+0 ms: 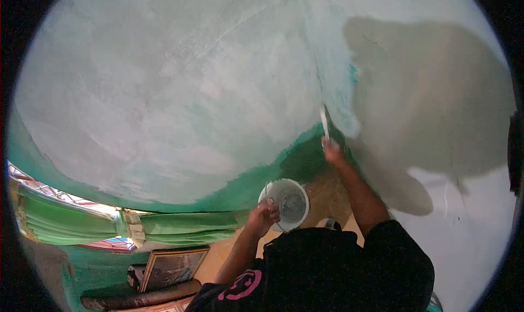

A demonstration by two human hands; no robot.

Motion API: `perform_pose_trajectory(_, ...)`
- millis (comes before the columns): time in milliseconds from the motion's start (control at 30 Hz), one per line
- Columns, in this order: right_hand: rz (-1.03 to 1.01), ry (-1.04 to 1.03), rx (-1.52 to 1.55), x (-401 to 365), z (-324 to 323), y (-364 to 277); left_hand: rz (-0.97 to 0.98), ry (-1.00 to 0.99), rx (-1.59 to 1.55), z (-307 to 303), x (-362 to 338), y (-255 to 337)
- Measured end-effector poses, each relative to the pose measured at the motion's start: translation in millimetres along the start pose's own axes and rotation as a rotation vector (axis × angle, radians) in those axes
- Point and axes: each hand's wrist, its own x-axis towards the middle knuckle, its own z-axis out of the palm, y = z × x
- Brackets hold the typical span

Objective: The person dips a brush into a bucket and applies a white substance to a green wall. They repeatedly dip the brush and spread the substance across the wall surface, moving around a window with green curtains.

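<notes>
The wall point(164, 93) fills nearly everything in front of me, pale and streaky, with a green band point(256, 181) of paint along its lower edge. On the right a broad grey patch point(436, 104) spreads over it, darker than the rest. Down at the left a green curtain point(82, 222) hangs gathered in the middle, with a framed picture point(172, 267) just below it. The person's black shirt point(338, 268) takes up the bottom. The left hand point(262, 216) is closed on the rim of a small round bucket point(292, 203), held up near the chest, pale inside. The right hand point(331, 150) reaches higher, fingers wrapped round a thin pale blade point(324, 121) whose tip lies against the wall at the grey patch's left edge.
</notes>
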Motion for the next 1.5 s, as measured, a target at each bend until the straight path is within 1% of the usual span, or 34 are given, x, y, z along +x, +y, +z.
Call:
perform_pose_trajectory(67,0.249,-0.174,-0.063,-11,20,73,-0.008,0.002,-0.007,-6,-2,-2)
perform_pose_trajectory(133,0.513,-0.279,0.184,-63,1,23,-0.036,0.041,-0.042,-17,-3,-6)
perform_pose_trajectory(167,0.517,-0.284,0.179,-72,8,27,-0.037,0.045,-0.049,-20,-3,-7)
perform_pose_trajectory(233,0.473,-0.287,0.121,-87,23,36,-0.014,0.047,-0.137,-26,-5,-11)
perform_pose_trajectory(267,0.484,-0.293,0.115,-87,30,38,-0.021,0.056,-0.146,-28,-7,-12)
perform_pose_trajectory(333,0.152,-0.180,-0.189,-74,43,36,-0.043,0.131,-0.097,-29,-6,-9)
perform_pose_trajectory(400,0.031,-0.257,-0.216,-60,9,-59,-0.043,0.152,-0.118,-19,-10,-6)
perform_pose_trajectory(433,0.029,-0.271,-0.221,-55,-4,-82,-0.024,0.156,-0.106,-18,-12,-5)
perform_pose_trajectory(500,-0.139,-0.176,-0.294,-52,-14,-109,0.003,0.170,-0.108,-21,-18,-6)
perform_pose_trajectory(533,-0.143,-0.190,-0.298,-53,-12,-107,0.015,0.179,-0.120,-23,-20,-7)
perform_pose_trajectory(600,-0.289,-0.056,-0.056,-55,-13,-89,0.031,0.189,-0.141,-27,-24,-9)
perform_pose_trajectory(667,-0.267,-0.036,-0.096,-52,7,-40,0.043,0.186,-0.139,-32,-29,-9)
perform_pose_trajectory(700,-0.260,-0.003,-0.167,-50,18,-14,0.046,0.184,-0.148,-35,-31,-9)
perform_pose_trajectory(733,-0.255,0.034,-0.237,-49,24,3,0.031,0.171,-0.156,-38,-32,-8)
perform_pose_trajectory(767,-0.260,0.035,-0.243,-52,24,9,0.012,0.156,-0.164,-42,-33,-8)
perform_pose_trajectory(833,0.136,-0.366,-0.309,-52,28,16,0.008,0.121,-0.173,-52,-32,-8)
perform_pose_trajectory(933,0.062,-0.302,-0.358,-59,53,15,-0.006,0.052,-0.174,-64,-30,0)
perform_pose_trajectory(967,0.058,-0.290,-0.364,-62,53,-4,-0.019,0.019,-0.177,-65,-29,1)
perform_pose_trajectory(1000,0.000,-0.326,-0.289,-69,49,-43,-0.019,0.006,-0.178,-66,-29,3)
perform_pose_trajectory(1033,-0.058,-0.364,-0.213,-77,44,-83,-0.034,0.052,-0.152,-65,-30,7)
perform_pose_trajectory(1067,-0.058,-0.358,-0.219,-86,37,-121,-0.050,0.099,-0.127,-67,-33,11)
perform_pose_trajectory(1100,-0.119,-0.315,-0.071,-97,29,-158,-0.054,0.093,-0.129,-74,-35,13)
perform_pose_trajectory(1133,-0.179,-0.270,0.075,-105,22,-184,-0.027,0.024,-0.129,-82,-35,14)
perform_pose_trajectory(1167,-0.178,-0.265,0.067,-109,18,-201,0.000,-0.045,-0.130,-88,-37,15)
perform_pose_trajectory(1200,-0.208,-0.208,0.133,-113,16,-216,-0.005,-0.053,-0.136,-92,-42,19)
perform_pose_trajectory(1233,-0.239,-0.149,0.200,-115,16,-223,-0.010,-0.026,-0.147,-93,-48,25)
perform_pose_trajectory(1267,-0.243,-0.144,0.191,-115,21,-224,-0.014,0.000,-0.158,-96,-52,29)
perform_pose_trajectory(1333,-0.221,-0.133,0.287,-107,35,-210,-0.018,-0.030,-0.154,-108,-57,37)
perform_pose_trajectory(1367,-0.228,-0.126,0.284,-101,48,-189,-0.024,-0.049,-0.148,-114,-60,40)
perform_pose_trajectory(1433,-0.147,-0.152,0.163,-91,86,-110,-0.034,-0.051,-0.159,-128,-64,44)
perform_pose_trajectory(1467,-0.284,-0.144,-0.148,-86,103,-48,-0.044,-0.046,-0.172,-133,-65,47)
perform_pose_trajectory(1500,-0.415,-0.134,-0.461,-91,113,-5,-0.050,-0.054,-0.164,-133,-69,50)
